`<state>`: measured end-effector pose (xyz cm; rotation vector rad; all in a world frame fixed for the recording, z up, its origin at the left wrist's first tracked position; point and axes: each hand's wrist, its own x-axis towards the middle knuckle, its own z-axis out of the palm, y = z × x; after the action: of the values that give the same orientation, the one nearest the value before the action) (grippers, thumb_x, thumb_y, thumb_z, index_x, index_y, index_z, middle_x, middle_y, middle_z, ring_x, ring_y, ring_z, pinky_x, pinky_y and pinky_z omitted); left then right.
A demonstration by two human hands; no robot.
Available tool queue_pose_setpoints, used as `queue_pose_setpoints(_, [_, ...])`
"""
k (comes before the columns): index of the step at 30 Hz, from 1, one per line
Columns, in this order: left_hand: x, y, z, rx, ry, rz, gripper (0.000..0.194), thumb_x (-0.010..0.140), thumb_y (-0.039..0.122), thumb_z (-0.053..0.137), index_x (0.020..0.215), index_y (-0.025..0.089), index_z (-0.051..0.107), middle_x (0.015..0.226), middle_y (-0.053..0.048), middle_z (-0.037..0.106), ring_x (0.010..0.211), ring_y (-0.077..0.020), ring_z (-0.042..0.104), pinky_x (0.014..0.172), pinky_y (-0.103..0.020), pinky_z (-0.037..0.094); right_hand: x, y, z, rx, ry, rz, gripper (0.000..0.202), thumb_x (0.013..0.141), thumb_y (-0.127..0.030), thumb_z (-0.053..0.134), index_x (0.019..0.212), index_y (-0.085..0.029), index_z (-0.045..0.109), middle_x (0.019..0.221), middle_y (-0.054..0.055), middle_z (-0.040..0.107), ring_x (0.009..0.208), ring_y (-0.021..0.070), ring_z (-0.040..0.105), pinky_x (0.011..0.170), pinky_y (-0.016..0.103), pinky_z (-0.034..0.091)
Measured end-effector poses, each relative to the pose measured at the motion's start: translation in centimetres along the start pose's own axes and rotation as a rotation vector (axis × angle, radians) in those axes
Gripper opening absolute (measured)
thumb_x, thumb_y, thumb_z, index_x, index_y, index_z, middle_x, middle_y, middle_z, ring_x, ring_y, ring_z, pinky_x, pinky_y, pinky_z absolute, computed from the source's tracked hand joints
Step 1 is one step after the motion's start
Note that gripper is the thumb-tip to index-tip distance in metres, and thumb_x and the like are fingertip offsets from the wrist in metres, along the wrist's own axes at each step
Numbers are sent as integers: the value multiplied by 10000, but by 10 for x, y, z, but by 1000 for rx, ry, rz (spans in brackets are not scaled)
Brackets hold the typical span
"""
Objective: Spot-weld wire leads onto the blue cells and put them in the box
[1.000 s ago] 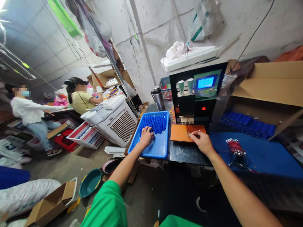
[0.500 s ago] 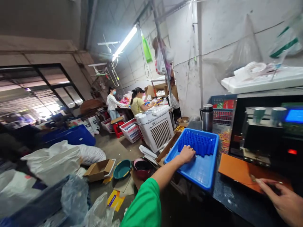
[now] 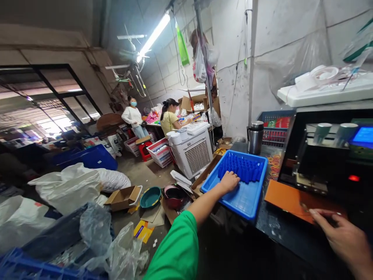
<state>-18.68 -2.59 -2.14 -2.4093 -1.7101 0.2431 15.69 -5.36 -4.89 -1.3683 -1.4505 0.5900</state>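
My left hand (image 3: pixel 229 182) reaches into a blue tray (image 3: pixel 247 208), its curled fingers at the near edge of several upright dark blue pieces (image 3: pixel 243 167). Whether it grips one of them is hidden. At the right, my right hand (image 3: pixel 339 229) is beside an orange board (image 3: pixel 285 197) in front of a black machine (image 3: pixel 323 165). Its thumb and forefinger are near a small metallic item (image 3: pixel 304 207) over the board; I cannot make out whether they touch it.
A steel flask (image 3: pixel 255 138) stands behind the tray. A white air cooler (image 3: pixel 198 155) is beyond it. Bags, a cardboard box (image 3: pixel 122 197) and a green basin (image 3: pixel 150 197) lie on the floor at left. Two people (image 3: pixel 169 116) are at the back.
The view has shifted slightly. The standing person at the back has turned and drawn the arms in from the table. My hands keep nearly the same places over the tray and board.
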Motion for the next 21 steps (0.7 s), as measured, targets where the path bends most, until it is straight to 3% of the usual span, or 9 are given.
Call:
queue_pose_setpoints(5, [4,0,-6,-61,9,-19,205,922,204,505,1007,132,676,1026,-138,668,1030,-255,558,843,-383,407,0,-22,-8,-4,-40,148,511,587,-734,582,664,-238,680,770,103,734,733,319,678,697,456,526])
queue_pose_setpoints(9, [4,-1,-13,-176,68,-70,185,887,276,567,939,147,687,954,-122,672,978,-255,566,831,-377,401,2,-24,-8,23,-61,179,560,573,-743,606,695,-201,678,765,111,728,717,284,673,704,411,527])
queue_pose_setpoints(13, [-4,-16,-28,-382,331,-139,199,896,313,557,823,172,677,808,-71,662,838,-202,581,815,-341,406,2,-23,-8,35,-50,165,557,575,-740,620,685,-197,677,766,113,731,702,266,667,668,377,523])
queue_pose_setpoints(18, [-29,-67,-45,-645,771,-345,178,870,281,541,775,173,645,752,-32,639,714,-143,564,734,-271,426,1,-26,-9,34,-29,169,540,591,-731,627,680,-201,673,731,96,721,650,242,650,617,351,513])
queue_pose_setpoints(21, [-47,-103,-36,-747,848,-569,175,851,288,523,779,169,630,725,-12,619,674,-128,543,677,-243,414,1,-26,-8,32,-27,178,539,585,-733,634,678,-203,665,726,90,714,667,248,654,639,359,518])
